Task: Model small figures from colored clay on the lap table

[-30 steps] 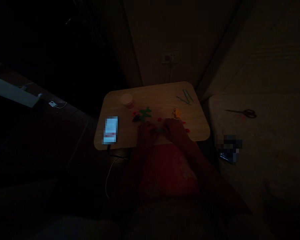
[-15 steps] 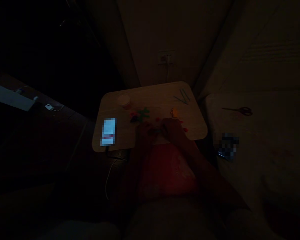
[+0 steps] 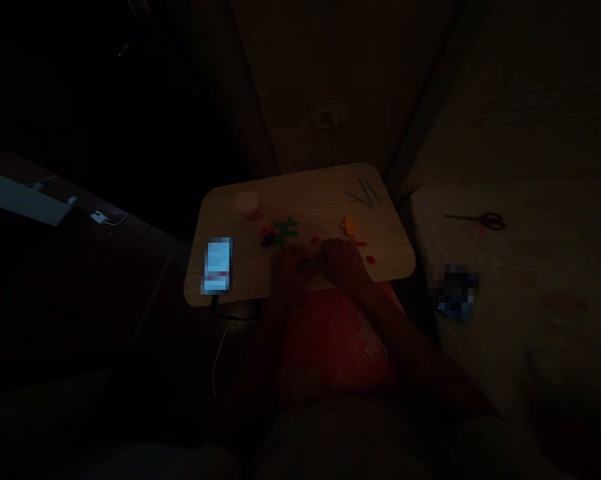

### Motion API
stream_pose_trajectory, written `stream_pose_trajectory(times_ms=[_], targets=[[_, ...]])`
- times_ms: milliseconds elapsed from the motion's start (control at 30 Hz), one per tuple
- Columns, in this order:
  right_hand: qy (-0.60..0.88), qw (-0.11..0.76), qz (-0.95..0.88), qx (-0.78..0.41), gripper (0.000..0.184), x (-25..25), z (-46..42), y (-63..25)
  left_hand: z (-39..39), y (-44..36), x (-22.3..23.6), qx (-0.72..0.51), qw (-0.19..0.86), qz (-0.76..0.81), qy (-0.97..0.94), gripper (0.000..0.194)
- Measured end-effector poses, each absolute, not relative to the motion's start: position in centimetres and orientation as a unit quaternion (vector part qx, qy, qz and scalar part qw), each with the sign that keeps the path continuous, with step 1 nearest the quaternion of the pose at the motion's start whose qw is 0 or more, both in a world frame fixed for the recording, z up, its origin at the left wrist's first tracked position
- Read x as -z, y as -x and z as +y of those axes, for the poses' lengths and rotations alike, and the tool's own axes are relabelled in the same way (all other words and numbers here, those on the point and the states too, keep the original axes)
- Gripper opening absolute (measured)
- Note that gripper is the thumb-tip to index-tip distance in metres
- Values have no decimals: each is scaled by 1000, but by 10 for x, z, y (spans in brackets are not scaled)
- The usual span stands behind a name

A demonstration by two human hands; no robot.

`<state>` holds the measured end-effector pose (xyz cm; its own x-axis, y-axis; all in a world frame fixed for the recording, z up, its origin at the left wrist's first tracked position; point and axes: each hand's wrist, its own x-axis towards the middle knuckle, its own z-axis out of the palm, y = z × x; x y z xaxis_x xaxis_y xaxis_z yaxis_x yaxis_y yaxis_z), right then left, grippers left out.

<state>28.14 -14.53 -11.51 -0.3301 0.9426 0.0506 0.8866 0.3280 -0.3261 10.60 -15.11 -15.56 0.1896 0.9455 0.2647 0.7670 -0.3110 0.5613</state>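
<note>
In dim light my left hand (image 3: pixel 291 263) and my right hand (image 3: pixel 339 257) are close together over the near edge of a small wooden table (image 3: pixel 305 190). The fingers of both are curled inward toward a small dark piece between them, too dark to name. Beyond my left hand lie green branching pieces (image 3: pixel 286 228) and a dark lump (image 3: pixel 267 239). A small red piece (image 3: pixel 315 240) is just past the gap between my hands. An orange shape (image 3: pixel 349 225) lies beyond my right hand, and another red piece (image 3: pixel 371 260) sits to its right.
A lidded tub (image 3: pixel 249 203) stands at the table's back left, with a lit, blurred-out phone (image 3: pixel 217 265) nearer me. Thin sticks (image 3: pixel 364 192) lie at the back right. Scissors (image 3: pixel 480 220) and a blurred dark item (image 3: pixel 457 293) rest on the pale surface to the right.
Both hands stay together at the near edge, with only slight finger and wrist shifts. The view has moved a little; the things on the table lie as before.
</note>
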Motion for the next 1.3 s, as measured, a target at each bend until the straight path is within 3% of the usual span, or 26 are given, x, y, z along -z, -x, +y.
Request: stream_pose_trajectory(times_ms=[500, 733, 1100, 1300], targets=[[562, 338, -729, -197, 16, 121, -145, -306, -154, -106, 155, -408, 276, 530, -691, 14], [572, 328, -727, -191, 19, 123, -143, -307, -154, -106, 153, -414, 272, 516, -699, 9], [542, 375, -708, -253, 15, 127, -144, -306, -157, -115, 154, -462, 375, 541, -594, 13], [552, 315, -744, -208, 15, 127, -144, -304, -156, -115, 148, -383, 260, 556, -690, 11]])
